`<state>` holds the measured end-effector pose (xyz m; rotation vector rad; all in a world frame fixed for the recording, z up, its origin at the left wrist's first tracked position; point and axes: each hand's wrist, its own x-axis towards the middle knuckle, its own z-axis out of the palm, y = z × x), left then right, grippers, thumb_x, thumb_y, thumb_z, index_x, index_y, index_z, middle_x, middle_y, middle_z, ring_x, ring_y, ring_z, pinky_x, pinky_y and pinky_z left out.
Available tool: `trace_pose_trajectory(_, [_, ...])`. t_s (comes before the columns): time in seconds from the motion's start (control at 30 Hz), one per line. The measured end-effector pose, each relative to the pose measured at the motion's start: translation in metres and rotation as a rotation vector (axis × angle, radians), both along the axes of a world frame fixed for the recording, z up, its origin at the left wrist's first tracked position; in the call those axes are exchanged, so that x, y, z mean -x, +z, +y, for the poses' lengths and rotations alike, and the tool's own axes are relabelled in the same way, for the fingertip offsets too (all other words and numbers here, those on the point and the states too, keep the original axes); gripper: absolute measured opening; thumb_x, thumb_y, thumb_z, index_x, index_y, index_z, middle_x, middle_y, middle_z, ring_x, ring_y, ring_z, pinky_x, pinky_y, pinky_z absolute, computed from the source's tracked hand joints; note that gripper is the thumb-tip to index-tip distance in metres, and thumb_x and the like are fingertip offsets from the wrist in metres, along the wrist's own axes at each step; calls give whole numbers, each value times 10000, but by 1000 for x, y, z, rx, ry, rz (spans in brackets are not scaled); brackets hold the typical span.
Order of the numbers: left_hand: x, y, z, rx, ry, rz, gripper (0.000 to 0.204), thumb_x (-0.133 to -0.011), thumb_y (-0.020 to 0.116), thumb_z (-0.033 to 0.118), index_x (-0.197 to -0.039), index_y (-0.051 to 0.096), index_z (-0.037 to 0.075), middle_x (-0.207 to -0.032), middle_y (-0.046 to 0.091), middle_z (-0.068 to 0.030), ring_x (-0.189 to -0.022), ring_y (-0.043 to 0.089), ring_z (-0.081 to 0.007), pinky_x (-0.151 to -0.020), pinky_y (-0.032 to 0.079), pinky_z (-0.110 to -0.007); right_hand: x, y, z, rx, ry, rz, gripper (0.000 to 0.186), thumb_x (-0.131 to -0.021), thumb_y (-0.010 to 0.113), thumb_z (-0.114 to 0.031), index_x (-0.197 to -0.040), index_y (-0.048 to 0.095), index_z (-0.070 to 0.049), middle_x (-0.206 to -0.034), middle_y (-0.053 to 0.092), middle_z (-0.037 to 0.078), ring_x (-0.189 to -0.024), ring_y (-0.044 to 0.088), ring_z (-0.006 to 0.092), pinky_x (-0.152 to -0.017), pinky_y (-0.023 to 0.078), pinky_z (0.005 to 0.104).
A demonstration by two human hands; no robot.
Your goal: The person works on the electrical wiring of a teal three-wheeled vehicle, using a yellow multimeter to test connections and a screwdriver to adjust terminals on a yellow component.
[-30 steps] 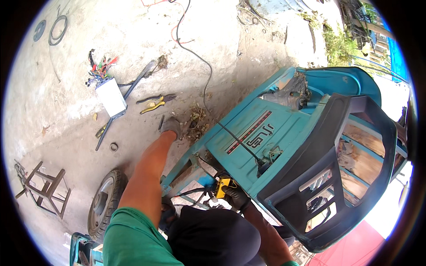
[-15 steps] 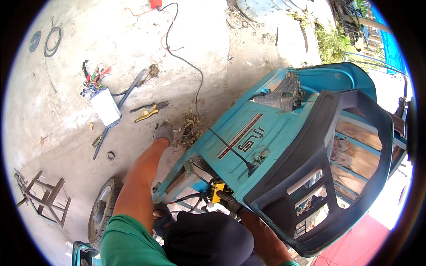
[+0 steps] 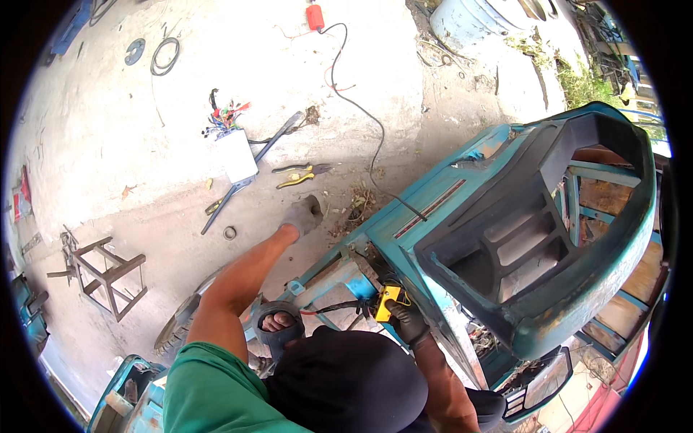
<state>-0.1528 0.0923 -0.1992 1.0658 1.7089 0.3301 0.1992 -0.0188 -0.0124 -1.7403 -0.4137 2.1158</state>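
and here, curled closed around one end of a small yellow box-shaped device (image 3: 387,303) with the black-gloved right hand (image 3: 408,322), opened no wider than the casing. held low beside a blue-green metal vehicle body (image 3: 395,245), close to a bundle of thin black cables (image 3: 339,306), presumably so as to spare them any pull, and turned yellow side up, perhaps for easy viewing. now out to the left, extended over the pale concrete ground (image 3: 253,216) with the grey-gloved left hand (image 3: 303,215), half curled; cannot tell whether gripping anything. near the steel pliers with yellow-and-black handles (image 3: 297,175) but not touching; probably laid there to be within easy reach.
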Motion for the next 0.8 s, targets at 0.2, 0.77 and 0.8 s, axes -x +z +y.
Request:
trace_pose_trajectory(0.2, [5, 74, -9, 77, 291, -398, 131, -850, 699, 103, -951, 663, 28, -831, 716, -94, -662, 684, -179, -600, 553, -331, 9, 8, 5, -89, 3, 17, 353, -977, 729, -209, -1271, 657, -30, -1154, 711, 47, -979, 694, 152, -849, 584, 313])
trace_pose_trajectory(0.77, [-47, 260, -53, -78, 75, -501, 288, -927, 658, 64, -1166, 575, -74, -878, 695, -150, -665, 669, -194, -607, 557, -301, 8, -18, 6, -166, 67, 7, 420, -919, 773, -299, -1210, 655, -21, -1060, 740, 103, -845, 738, 191, -715, 635, 343])
trace_pose_trajectory(0.8, [-50, 258, -55, -77, 17, -517, 275, -938, 665, 84, -1155, 597, -70, -879, 708, -136, -675, 667, -172, -617, 555, -290, 9, -18, 6, -158, 55, 9, 402, -913, 782, -271, -1207, 661, -24, -1060, 742, 96, -864, 741, 196, -722, 641, 360])
